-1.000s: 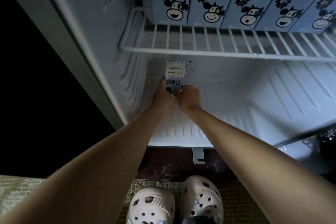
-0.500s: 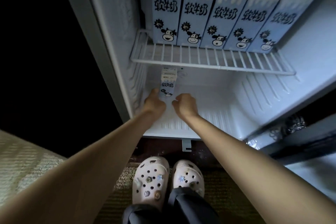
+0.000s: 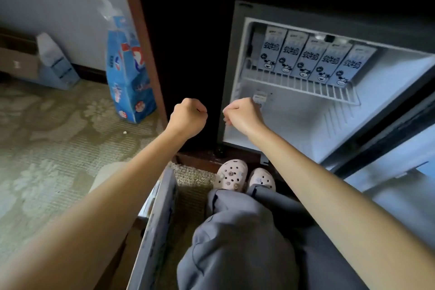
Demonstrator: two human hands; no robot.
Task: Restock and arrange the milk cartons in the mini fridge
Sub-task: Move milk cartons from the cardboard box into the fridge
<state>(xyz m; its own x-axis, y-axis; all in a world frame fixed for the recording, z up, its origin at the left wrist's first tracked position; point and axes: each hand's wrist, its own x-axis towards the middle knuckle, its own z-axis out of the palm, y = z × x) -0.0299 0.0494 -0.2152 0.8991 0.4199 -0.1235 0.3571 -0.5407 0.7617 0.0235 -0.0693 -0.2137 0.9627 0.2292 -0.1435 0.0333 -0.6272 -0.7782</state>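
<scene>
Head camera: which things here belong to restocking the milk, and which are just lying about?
Job: mini fridge, wire shelf, row of five milk cartons, lone milk carton below, left hand and right hand, both empty.
Lying about: blue printed package, cardboard box, clogs.

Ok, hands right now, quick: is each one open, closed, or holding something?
Left hand: closed in a fist, holding nothing.
Right hand: closed in a fist, holding nothing; the carton behind it is not gripped.
</scene>
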